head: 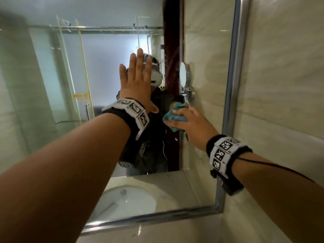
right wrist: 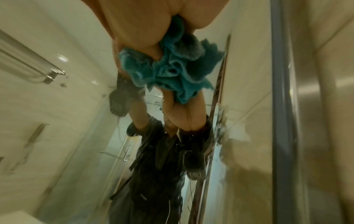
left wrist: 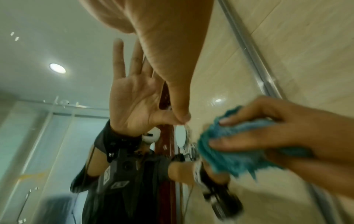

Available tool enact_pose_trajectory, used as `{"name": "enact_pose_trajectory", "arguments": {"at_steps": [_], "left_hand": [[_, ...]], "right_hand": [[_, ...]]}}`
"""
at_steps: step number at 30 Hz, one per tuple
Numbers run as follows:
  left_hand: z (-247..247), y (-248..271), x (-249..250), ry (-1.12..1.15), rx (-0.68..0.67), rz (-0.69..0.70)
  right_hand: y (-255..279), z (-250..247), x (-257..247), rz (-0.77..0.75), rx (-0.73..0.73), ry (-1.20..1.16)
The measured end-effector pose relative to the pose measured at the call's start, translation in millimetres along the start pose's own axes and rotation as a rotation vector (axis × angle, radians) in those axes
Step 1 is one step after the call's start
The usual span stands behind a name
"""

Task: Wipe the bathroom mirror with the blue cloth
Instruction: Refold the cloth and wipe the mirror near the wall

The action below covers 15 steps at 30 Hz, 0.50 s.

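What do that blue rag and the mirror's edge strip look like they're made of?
Blue cloth: soft, fluffy fabric, probably microfibre or terry; it bunches into fuzzy folds under the right hand.
Mirror frame: looks like brushed or polished metal; silvery with a long highlight.

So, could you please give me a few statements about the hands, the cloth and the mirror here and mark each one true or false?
1. The right hand holds the blue cloth against the mirror. True.
2. The left hand grips the cloth. False: it lies flat on the glass, fingers straight and holding nothing.
3. The cloth is bunched up. True.
4. The left hand is lower on the mirror than the right. False: it is higher.
5. A metal frame edges the mirror. True.
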<state>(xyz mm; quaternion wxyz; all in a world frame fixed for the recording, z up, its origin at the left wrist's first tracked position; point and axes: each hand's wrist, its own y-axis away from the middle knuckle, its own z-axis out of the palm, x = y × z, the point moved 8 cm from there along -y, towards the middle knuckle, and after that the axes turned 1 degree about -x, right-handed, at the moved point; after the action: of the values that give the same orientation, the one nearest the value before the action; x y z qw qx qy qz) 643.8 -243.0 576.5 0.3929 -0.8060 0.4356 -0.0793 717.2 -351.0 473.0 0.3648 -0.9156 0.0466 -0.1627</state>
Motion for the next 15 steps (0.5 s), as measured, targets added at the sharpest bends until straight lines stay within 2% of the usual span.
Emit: {"name": "enact_pose_trajectory", "arguments": {"at_steps": [3,5,6,8,10,12,15], "left_hand": [[15,34,25,-0.020,0.023,0.121],[33,58,38,-0.018,-0.027,0.189],[40,65,40,-0.016,-0.051,0.191],[53,69,39,-0.004,-0.087,0.158],[62,67,36,-0.019,-0.093,0.134],[67,65,35,-0.051,-0.083,0.120],[69,63,36,-0.057,-0.082,0.111]], "right_hand": [[-16,-35,31,0.170,0.157,-0.055],[-25,-77,58,0.371,0.409,0.009],[-23,-98,72,0.456,0.571,0.002],[-21,-113,84,0.588,0.645,0.025],[-27,-93,78,0.553,0.500,-0.063],[-18,-53,51,0.439,0.271,-0.032],[13,12,6,0.240,0.097,-0.069]]}}
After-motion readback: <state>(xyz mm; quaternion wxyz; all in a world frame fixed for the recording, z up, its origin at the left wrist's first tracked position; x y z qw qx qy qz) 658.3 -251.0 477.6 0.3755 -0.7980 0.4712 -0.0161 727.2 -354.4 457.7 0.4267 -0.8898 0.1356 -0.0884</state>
